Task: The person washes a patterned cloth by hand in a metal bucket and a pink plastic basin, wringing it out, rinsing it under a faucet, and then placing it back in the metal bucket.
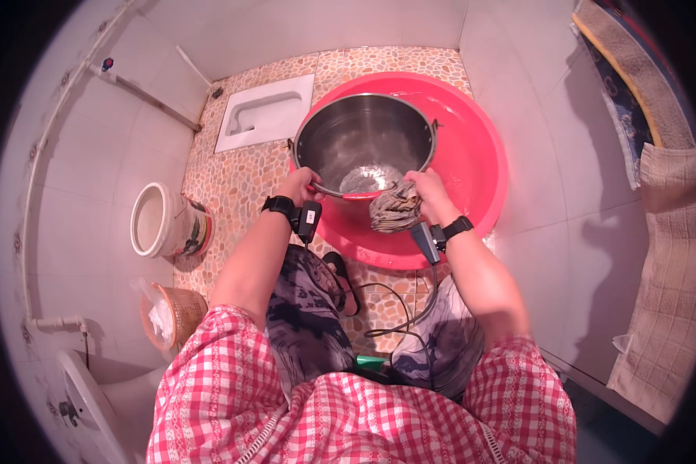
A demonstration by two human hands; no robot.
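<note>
A large metal pot (pixel 362 130) is tilted toward me inside a wide pink-red plastic basin (pixel 475 156). Its inner wall looks dark, and the bottom shines under the light. My left hand (pixel 300 184) grips the near-left part of the pot's rim. Bunched in my right hand (pixel 428 188) is a striped, crumpled cloth (pixel 395 209), which hangs at the outside of the near-right rim. That hand's fingers lie close to the rim; whether they touch it is hard to tell.
A white squat toilet (pixel 267 110) is set in the floor behind the basin's left side. Along the left stand a white bucket (pixel 151 220), an orange wastebasket (pixel 185 313) and a washbasin (pixel 93 406). Towels (pixel 661 261) hang at right. Cables (pixel 406 330) dangle between my knees.
</note>
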